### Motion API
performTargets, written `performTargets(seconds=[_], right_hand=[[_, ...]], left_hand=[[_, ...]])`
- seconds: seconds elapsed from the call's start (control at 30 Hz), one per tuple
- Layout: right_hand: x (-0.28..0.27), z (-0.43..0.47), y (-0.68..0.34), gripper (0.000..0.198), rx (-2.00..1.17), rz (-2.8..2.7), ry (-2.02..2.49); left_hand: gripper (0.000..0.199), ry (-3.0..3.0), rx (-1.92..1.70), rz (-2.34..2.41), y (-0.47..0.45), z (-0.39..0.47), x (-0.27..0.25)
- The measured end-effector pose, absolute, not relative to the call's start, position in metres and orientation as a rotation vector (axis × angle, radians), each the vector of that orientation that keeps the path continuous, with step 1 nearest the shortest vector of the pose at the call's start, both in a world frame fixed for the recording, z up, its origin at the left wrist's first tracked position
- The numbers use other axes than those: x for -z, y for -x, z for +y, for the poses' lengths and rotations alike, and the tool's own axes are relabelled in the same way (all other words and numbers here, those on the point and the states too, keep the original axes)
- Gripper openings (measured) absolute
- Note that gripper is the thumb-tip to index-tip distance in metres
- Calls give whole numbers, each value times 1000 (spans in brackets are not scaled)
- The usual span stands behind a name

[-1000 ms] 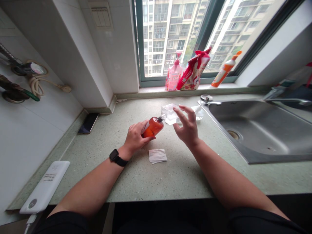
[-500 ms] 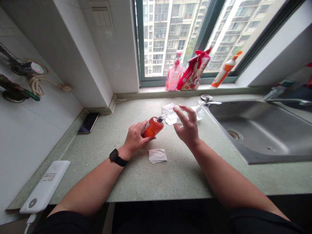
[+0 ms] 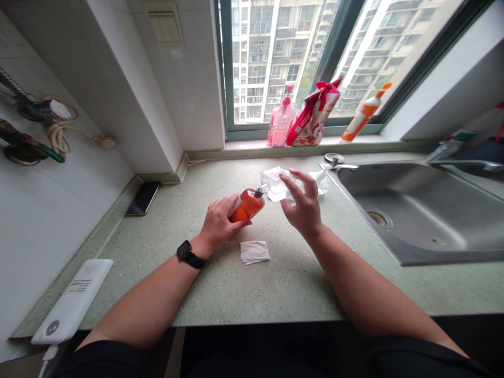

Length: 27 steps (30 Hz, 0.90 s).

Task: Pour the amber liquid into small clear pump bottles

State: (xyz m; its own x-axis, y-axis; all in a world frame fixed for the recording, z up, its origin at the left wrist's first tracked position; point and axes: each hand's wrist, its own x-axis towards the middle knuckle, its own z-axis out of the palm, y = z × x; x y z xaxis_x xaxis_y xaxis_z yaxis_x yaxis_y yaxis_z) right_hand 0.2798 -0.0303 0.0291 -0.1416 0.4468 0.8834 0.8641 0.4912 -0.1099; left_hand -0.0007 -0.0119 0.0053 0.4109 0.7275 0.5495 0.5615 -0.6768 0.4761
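Note:
My left hand point(image 3: 222, 223) is wrapped round a bottle of orange-red liquid point(image 3: 249, 206), tilted with its dark neck toward the upper right. Close against that neck is the small clear mouth of a squarish transparent bottle point(image 3: 275, 182). My right hand point(image 3: 305, 205) has its thumb and fingers around the far side of this clear bottle, gripping it. Whether liquid passes between the two mouths I cannot make out. Below them, a folded white tissue point(image 3: 255, 251) lies on the counter point(image 3: 260, 294). Behind my right fingers shows another clear plastic piece point(image 3: 322, 181), partly hidden.
To the right is a steel sink point(image 3: 413, 215) with a tap. On the windowsill stand a pink pump bottle point(image 3: 281, 123), a red pouch point(image 3: 315, 115) and an orange-and-white bottle point(image 3: 362, 115). A phone point(image 3: 143, 199) and a white power bank point(image 3: 74, 299) lie at left.

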Motion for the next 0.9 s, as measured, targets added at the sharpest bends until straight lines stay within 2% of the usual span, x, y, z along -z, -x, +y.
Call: performTargets(seconds=[0.9], right_hand=[[-26,-28,-283,103,451,-1793,1111]], left_hand=[[82,-2447,-1092,1158,0,-13,-6]])
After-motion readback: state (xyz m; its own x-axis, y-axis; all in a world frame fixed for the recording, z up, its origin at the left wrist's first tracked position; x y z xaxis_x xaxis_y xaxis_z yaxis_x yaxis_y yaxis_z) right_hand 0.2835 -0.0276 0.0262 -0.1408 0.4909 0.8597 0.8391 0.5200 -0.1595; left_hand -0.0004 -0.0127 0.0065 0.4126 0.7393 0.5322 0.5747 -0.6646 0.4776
